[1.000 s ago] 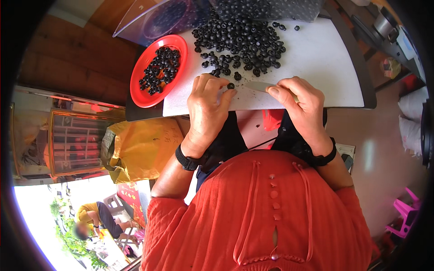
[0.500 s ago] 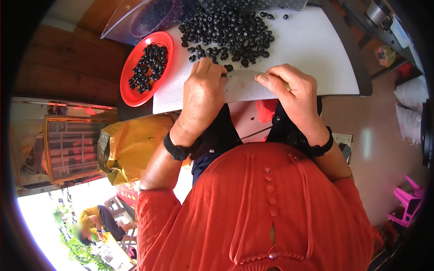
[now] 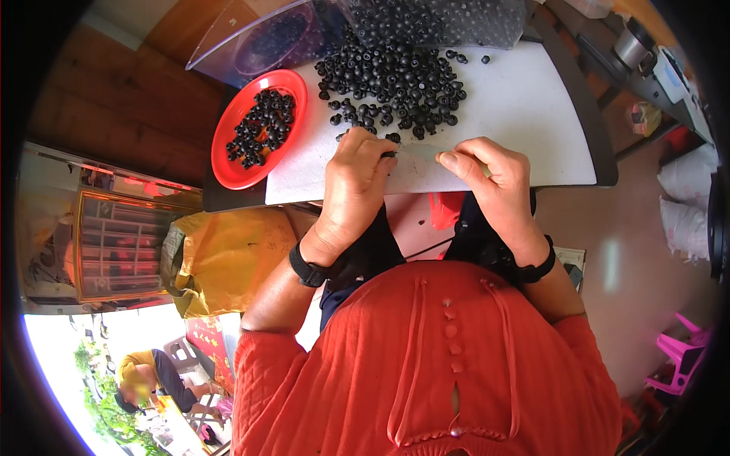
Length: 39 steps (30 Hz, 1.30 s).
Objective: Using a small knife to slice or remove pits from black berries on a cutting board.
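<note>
My left hand [image 3: 353,178] is closed over the near edge of the white board [image 3: 536,129], pinching a small black round piece [image 3: 389,154] between thumb and fingertip. Facing it, my right hand [image 3: 496,178] is wrapped round a knife; its thin pale blade [image 3: 418,151] points left toward that piece, and the fingers mostly hide the handle. Just beyond both hands lies a heap of small black round pieces [image 3: 395,80], some showing a hollow or knobbed end. At the left, a red plate [image 3: 226,166] holds more black pieces [image 3: 262,125].
A clear plastic bin [image 3: 487,26] stands behind the heap. Below the table's left side is a yellow bag [image 3: 228,262]. A metal pot [image 3: 635,47] and white sacks [image 3: 684,224] are at the right, with a pink stool [image 3: 679,356] lower down. Another person [image 3: 156,380] sits outside, lower left.
The whole view has shifted, so board, plate and hands appear slightly lower. Both hands keep the same grip, with the blade still close to the piece in my left hand.
</note>
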### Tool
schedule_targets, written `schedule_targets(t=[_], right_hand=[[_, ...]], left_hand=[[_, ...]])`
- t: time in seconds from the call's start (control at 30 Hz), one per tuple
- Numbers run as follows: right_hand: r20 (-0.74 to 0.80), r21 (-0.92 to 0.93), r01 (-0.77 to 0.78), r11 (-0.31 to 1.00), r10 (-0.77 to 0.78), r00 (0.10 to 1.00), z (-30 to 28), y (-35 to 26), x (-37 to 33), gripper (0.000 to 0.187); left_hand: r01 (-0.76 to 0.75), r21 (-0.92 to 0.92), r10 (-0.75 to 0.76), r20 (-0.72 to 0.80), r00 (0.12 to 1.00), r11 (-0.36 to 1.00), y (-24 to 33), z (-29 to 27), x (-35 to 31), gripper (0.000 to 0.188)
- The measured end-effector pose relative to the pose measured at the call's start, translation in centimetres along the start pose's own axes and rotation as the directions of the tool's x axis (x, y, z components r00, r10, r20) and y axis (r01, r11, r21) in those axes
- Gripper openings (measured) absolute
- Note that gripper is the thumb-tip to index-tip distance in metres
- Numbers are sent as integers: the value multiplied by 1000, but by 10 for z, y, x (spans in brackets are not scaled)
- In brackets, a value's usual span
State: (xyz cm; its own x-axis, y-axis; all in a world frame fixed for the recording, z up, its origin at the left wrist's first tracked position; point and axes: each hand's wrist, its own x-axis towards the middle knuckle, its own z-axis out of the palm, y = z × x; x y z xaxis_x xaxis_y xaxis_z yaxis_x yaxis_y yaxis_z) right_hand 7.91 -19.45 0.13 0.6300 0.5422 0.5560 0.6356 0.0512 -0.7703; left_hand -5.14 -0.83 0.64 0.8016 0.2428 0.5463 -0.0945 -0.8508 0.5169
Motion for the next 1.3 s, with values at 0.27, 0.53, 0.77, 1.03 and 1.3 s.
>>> schedule_targets(t=[0.27,0.53,0.77,1.03,1.3], right_hand=[[10,76,-142,987,142,990,-1,-4,-1,26],[2,6,-120,993,120,993,0,-3,-2,27],[45,-46,-158,986,160,986,-3,-10,-2,24],[16,-86,-115,990,117,993,0,-7,-1,25],[17,-94,-114,989,116,993,0,-7,-1,25]], left_hand=[[468,-773,-456,263,850,428,12,3,-3,19],[390,-867,-403,251,880,311,8,12,-5,24],[369,-893,-396,251,883,257,12,14,-5,24],[299,-874,-345,165,924,383,14,16,-4,29],[306,-873,-348,171,922,380,17,16,-2,29]])
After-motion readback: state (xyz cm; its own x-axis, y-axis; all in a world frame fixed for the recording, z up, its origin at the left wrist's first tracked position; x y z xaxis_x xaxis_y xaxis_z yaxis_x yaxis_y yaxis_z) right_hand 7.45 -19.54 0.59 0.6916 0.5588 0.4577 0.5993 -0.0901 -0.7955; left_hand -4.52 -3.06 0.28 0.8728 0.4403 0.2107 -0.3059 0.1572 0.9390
